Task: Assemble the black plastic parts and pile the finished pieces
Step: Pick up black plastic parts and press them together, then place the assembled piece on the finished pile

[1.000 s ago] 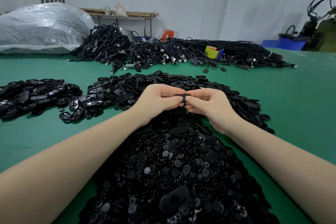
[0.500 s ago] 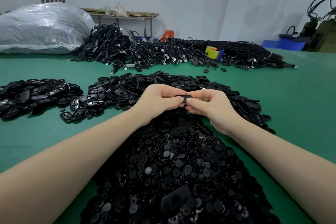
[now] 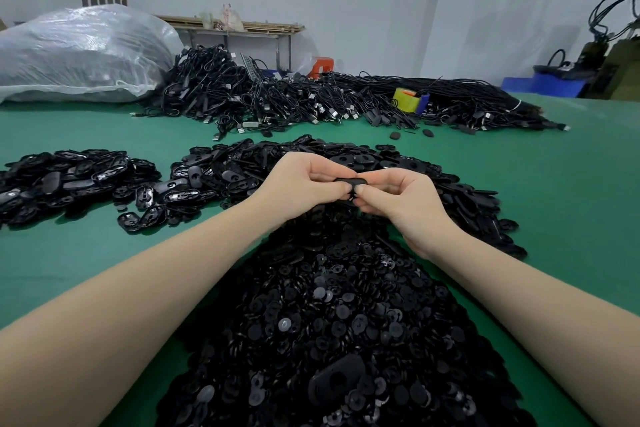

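Both hands pinch one black part (image 3: 350, 181) — left hand (image 3: 304, 184) and right hand (image 3: 403, 196) at opposite ends, long axis running left-right.

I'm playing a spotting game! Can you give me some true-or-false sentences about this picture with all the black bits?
1. Both hands, left hand and right hand, pinch one small black part. True.
2. The table is red. False: it is green.
3. A big clear plastic bag sits at the far left. True.
4. The cables lie right beside the person's elbows. False: they are heaped at the far side of the table.
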Available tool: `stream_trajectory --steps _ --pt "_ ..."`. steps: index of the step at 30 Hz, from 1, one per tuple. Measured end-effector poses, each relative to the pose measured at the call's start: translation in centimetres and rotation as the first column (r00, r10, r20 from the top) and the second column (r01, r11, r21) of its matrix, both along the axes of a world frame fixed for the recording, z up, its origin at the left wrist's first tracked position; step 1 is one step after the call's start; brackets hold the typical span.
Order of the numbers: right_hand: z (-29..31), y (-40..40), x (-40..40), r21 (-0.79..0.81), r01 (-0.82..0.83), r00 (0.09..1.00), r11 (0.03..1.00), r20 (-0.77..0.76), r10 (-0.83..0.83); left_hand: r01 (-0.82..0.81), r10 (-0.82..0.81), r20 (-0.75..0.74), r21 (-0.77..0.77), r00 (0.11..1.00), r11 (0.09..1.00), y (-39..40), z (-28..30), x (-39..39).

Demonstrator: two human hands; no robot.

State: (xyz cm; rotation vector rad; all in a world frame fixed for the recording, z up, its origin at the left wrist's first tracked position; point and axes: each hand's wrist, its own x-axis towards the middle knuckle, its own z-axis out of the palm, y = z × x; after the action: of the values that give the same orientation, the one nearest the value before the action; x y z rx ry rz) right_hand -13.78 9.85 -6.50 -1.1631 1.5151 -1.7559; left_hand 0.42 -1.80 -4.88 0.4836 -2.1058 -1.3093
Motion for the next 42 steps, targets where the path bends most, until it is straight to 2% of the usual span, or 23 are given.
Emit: stream_trajectory --steps 8,18,20,24,28,31,34,36,39,41,42 --pt "0.0 0.1 0.2 0.004 -0.023 1.0 1.0 -0.009 0.023 0.017 -0.017 0.037 0.0 0.999 1.0 -0.3 0.2 0.4" --pt "0.1 0.0 0.4 -0.047 0.012 1.0 0.999 0.016 -0.011 -0.068 0.066 0.056 0.037 0.996 0.997 -0.2 0.5 -0.4" --pt "0.2 -0.2 0.5 -0.076 0.084 0.995 0.994 0.066 -0.079 -0.039 0.037 0.027 0.097 0.999 0.995 -0.4 0.7 -0.1" --pt "0.5 -0.2 0.3 -0.07 0.168 0.974 0.983 0.162 -0.155 -0.011 0.027 -0.043 0.333 0.999 0.943 -0.4 1.0 -0.1" --pt "0.5 -0.2 0.4 -0.055 0.158 0.979 0.986 0.139 -0.149 -0.066 0.169 -0.17 0.487 0.971 0.871 -1.3 2.1 0.2" --pt "0.6 0.0 0.4 -0.043 0.156 0.979 0.987 0.139 -0.148 -0.206 0.352 -0.241 0.475 0.904 0.856 -2.3 2.2 1.0" --pt "0.6 0.0 0.4 -0.027 0.152 0.979 0.988 0.142 -0.147 -0.379 0.512 -0.246 0.432 0.823 0.818 -3.5 2.4 2.4" --pt "0.6 0.1 0.4 -0.025 0.151 0.978 0.988 0.15 -0.146 -0.477 0.632 -0.272 0.463 0.726 0.747 -5.0 3.4 4.1" --pt "0.7 0.1 0.4 -0.018 0.149 0.978 0.989 0.15 -0.144 -0.639 0.792 -0.343 0.469 0.505 0.61 -8.4 5.0 8.2" --pt "0.7 0.1 0.4 -0.013 0.148 0.98 0.989 0.138 -0.144 -0.765 0.857 -0.344 0.402 0.383 0.503 -10.5 5.2 11.3" --pt "0.6 0.0 0.3 -0.013 0.145 0.981 0.989 0.133 -0.142 -0.818 0.884 -0.3 0.355 0.358 0.452 -11.5 4.9 12.8"
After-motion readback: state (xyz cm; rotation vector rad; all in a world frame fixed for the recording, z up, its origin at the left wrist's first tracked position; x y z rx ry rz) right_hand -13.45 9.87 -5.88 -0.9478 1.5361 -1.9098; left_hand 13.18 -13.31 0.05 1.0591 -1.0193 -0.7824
